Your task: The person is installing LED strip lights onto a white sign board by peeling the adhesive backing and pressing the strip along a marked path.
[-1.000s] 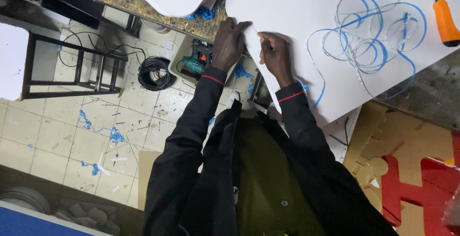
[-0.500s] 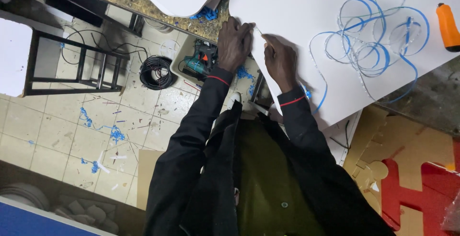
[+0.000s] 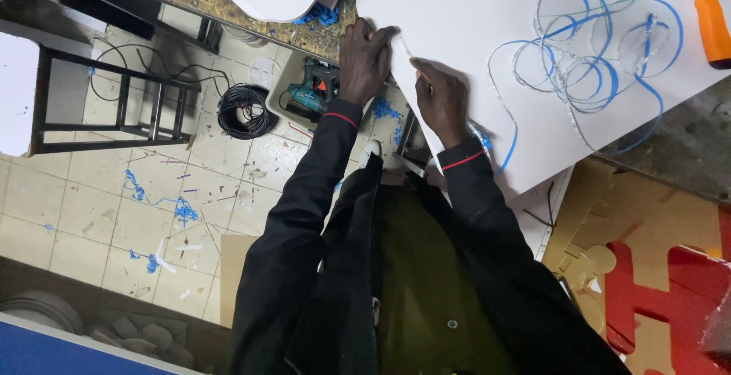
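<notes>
A large white board [image 3: 487,9] lies on the bench, and a thin pale strip [image 3: 403,46] runs along its left edge. My left hand [image 3: 364,59] curls over that edge, fingers on the board's face just beside the strip. My right hand [image 3: 442,102] rests on the board a little lower, its fingertips pinching the strip against the edge. The strip trails into a loose coil of blue-backed strip [image 3: 590,59] spread over the board's middle. Both black sleeves have a red cuff line.
An orange-handled tool [image 3: 712,28] lies at the board's far right. On the tiled floor are a green power drill [image 3: 308,95], a black cable coil [image 3: 244,110], a black metal frame [image 3: 106,105] and blue scraps [image 3: 183,209]. Red and brown cut-out panels [image 3: 647,284] lie at lower right.
Both hands have crept slightly further along the board's edge, staying on the strip. The view has shifted a little; nothing was let go.
</notes>
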